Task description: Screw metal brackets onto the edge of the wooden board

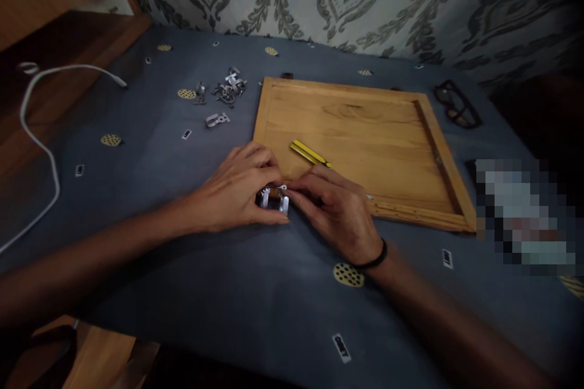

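My left hand [241, 191] is closed around a shiny bent metal clip [283, 203], with thumb below and fingers above. The fingertips of my right hand [337, 206] pinch at the upper end of this clip, where a small hole shows. Part of the metal is hidden behind the fingers. Both hands are at the near left corner of a shallow wooden tray with a raised rim [426, 222]. A slim yellow-and-black tool [310, 153] lies inside the tray, just beyond my right hand.
Several loose metal clips [230, 88] lie in a heap left of the tray, and a single one [218, 120] sits closer. Eyeglasses [457, 106] rest at the far right. A white cable [52, 158] runs along the left side. Patterned blue-grey cloth [255, 316] covers the table.
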Demonstrator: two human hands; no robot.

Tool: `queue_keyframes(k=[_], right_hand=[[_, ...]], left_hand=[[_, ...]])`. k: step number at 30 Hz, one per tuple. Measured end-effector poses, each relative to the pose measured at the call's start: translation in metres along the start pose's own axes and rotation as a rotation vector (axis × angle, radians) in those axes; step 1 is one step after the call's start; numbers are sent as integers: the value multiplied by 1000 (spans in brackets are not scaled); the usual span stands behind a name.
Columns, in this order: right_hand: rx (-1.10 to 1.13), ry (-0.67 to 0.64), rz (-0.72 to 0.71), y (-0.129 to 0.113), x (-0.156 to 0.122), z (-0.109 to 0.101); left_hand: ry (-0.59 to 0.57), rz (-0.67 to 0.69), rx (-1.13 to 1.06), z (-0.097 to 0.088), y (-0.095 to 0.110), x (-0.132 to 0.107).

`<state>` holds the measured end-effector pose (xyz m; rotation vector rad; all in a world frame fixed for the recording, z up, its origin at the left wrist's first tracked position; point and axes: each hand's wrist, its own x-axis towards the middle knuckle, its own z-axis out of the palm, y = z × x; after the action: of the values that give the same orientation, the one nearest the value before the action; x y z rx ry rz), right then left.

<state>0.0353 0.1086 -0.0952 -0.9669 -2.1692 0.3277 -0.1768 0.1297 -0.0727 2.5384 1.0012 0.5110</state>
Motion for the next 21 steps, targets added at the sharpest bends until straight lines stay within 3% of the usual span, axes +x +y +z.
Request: queue_keyframes(k=[21], right_hand=[[-14,23,33,2,-1,5]], left_hand=[[-2,3,10,0,-1,0]])
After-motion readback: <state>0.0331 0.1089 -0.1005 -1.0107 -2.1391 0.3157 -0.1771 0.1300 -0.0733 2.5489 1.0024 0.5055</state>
